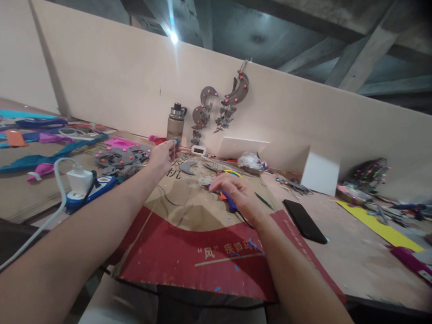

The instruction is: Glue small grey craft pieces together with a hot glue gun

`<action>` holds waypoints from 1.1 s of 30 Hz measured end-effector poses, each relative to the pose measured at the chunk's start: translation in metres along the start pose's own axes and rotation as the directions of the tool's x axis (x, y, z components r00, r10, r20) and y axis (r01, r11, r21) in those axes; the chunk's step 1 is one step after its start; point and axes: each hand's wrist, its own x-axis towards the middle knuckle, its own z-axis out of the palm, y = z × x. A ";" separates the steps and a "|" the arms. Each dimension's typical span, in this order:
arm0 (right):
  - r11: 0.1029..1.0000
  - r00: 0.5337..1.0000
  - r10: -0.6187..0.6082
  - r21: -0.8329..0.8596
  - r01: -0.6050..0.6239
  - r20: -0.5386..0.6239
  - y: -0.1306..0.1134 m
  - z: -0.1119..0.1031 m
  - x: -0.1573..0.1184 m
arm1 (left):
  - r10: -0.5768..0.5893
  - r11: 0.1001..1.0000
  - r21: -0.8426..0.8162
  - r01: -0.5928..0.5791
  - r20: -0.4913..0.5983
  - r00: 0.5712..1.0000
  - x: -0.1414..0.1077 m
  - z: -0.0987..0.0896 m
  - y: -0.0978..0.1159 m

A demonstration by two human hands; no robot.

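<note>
My left hand [164, 154] reaches forward beside the grey bottle [175, 123], its fingers pressed together on a small dark piece [177, 141] that I cannot make out clearly. Over the cardboard [193, 215], my right hand [233, 192] has its fingers curled, and what they hold, if anything, is hidden. Just beneath that hand lies a blue and orange tool [229, 202] with a dark cord. A grey crescent [187, 168] rests on the cardboard between the hands. Yellow-handled pliers [232, 172] lie behind my right hand.
Grey moon-shaped hangings [237, 92] with pink dots hang on the board wall. A black phone [304, 221] lies at the right, near a yellow strip [379, 225]. On the left are a blue power strip [103, 186], a charger [80, 180] and more dotted grey pieces [119, 157].
</note>
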 end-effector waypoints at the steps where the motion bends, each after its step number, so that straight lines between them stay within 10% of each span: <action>1: 0.997 0.993 0.078 -0.020 -0.080 -0.085 0.006 -0.006 0.002 | -0.001 1.000 -0.007 0.001 0.014 1.000 -0.001 0.001 0.000; 4: 0.865 0.928 0.257 -0.364 -0.346 -0.270 0.030 -0.022 0.003 | 0.012 1.000 -0.005 -0.012 0.079 0.997 -0.007 0.005 0.001; 7: 0.620 0.856 0.493 -0.628 -0.471 -0.155 0.056 -0.022 -0.001 | 0.031 0.998 0.042 -0.037 0.121 0.992 -0.015 0.011 0.002; 11: 0.592 0.838 0.515 -0.632 -0.501 -0.182 0.076 -0.004 -0.005 | 0.042 0.992 0.112 -0.063 0.181 0.983 -0.024 0.016 -0.001; 17: 0.718 0.787 0.526 -0.328 -0.614 -0.322 0.078 0.001 0.006 | -0.019 0.982 0.184 -0.031 0.262 0.965 -0.032 0.020 -0.009; 24: 0.954 0.858 0.298 0.098 -0.284 -0.419 0.052 0.004 0.010 | -0.125 0.972 0.225 0.061 0.284 0.951 -0.039 0.023 -0.017; 33: 0.988 0.920 0.155 0.057 -0.144 -0.361 0.053 0.009 0.007 | -0.169 0.950 0.303 0.071 0.311 0.935 -0.052 0.030 -0.019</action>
